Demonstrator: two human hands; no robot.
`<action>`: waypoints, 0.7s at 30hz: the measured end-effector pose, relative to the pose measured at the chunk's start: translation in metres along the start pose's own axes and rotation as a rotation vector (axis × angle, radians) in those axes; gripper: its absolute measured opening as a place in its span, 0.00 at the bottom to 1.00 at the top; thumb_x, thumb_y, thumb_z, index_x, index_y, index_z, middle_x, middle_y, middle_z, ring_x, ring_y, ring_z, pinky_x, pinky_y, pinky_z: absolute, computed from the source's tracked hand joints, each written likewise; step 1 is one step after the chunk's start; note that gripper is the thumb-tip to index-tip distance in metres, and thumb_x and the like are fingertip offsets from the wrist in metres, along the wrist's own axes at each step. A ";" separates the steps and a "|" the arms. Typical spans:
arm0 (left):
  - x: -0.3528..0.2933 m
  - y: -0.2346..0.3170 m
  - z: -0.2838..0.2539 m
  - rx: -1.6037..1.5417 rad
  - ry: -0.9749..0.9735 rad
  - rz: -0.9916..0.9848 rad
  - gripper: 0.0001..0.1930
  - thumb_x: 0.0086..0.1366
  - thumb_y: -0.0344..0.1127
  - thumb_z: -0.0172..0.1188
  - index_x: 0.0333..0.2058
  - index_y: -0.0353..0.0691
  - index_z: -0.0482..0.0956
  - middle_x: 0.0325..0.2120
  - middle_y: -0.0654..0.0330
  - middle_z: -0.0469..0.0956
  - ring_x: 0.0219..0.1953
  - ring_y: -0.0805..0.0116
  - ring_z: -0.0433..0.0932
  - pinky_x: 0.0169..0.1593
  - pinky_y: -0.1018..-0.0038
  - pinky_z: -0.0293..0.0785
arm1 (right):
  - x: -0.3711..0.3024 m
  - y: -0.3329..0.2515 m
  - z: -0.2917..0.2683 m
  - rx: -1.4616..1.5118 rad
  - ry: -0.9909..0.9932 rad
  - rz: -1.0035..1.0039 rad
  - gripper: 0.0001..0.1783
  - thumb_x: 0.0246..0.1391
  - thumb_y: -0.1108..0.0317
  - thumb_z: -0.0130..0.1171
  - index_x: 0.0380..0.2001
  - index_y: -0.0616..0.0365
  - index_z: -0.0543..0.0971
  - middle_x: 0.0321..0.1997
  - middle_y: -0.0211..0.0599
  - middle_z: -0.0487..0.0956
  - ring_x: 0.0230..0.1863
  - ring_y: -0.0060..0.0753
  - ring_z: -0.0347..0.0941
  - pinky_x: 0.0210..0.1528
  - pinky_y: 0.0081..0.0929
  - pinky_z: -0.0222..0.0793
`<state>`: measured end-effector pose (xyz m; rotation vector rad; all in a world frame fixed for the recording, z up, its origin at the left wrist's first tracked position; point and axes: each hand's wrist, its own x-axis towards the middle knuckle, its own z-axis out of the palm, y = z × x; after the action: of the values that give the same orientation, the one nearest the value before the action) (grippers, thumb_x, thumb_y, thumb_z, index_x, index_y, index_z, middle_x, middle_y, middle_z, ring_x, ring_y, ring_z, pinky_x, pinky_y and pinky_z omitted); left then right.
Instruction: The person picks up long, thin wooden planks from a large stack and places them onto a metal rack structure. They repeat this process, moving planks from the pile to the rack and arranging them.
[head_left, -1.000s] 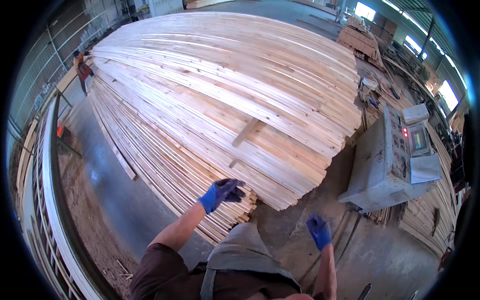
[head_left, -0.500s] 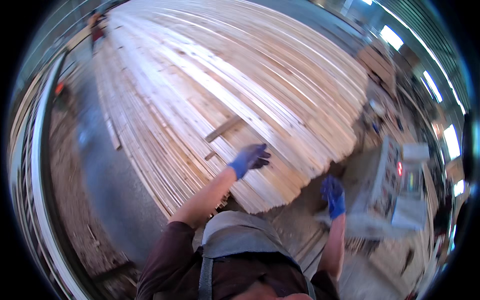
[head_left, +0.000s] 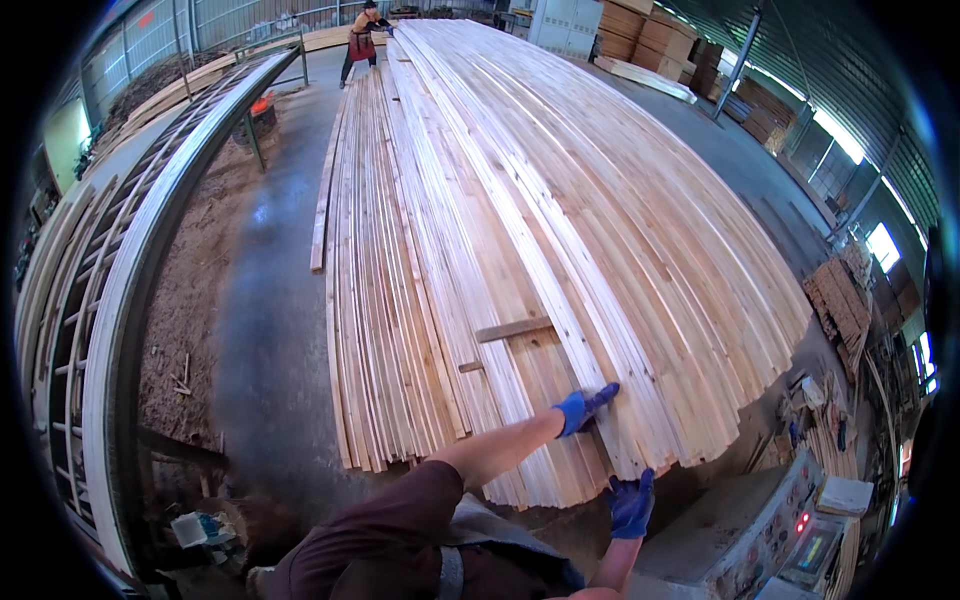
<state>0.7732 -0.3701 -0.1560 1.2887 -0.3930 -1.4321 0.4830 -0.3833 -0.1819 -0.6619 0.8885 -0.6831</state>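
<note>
Long pale planks [head_left: 690, 330] lie side by side in a wide stack in front of me. A raised strip of planks [head_left: 520, 210] runs along its top. My left hand [head_left: 585, 408], in a blue glove, grips the left edge of this strip near its close end. Its thumb lies on top, and the other fingers are mostly hidden. My right hand [head_left: 629, 505], gloved in blue too, holds the near end of the strip, its fingers around the end. Two short wooden crosspieces, the longer one [head_left: 514, 329] and a smaller one [head_left: 470, 367], lie left of the strip.
Another person [head_left: 365, 42] stands at the stack's far end, one hand at the planks. A control box [head_left: 745, 535] with red lights is at the lower right. Along the left runs a long metal frame [head_left: 125, 350]. Lumber piles [head_left: 660, 40] stand at the back.
My view has turned, so the stack sits more upright in the picture. My left hand has come onto the plank strip, and my right hand has come from beside the control box to the strip's near end.
</note>
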 end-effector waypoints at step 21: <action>-0.037 0.023 -0.006 0.155 0.260 -0.057 0.62 0.51 0.72 0.66 0.62 0.16 0.56 0.57 0.35 0.71 0.59 0.48 0.74 0.60 0.63 0.70 | -0.021 0.001 0.050 -0.090 0.215 0.228 0.32 0.52 0.32 0.58 0.49 0.45 0.76 0.35 0.33 0.78 0.33 0.40 0.74 0.38 0.46 0.72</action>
<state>0.7817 -0.3434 -0.1221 1.6015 -0.2983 -1.2785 0.5167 -0.3551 -0.1492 -0.5624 1.1796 -0.5172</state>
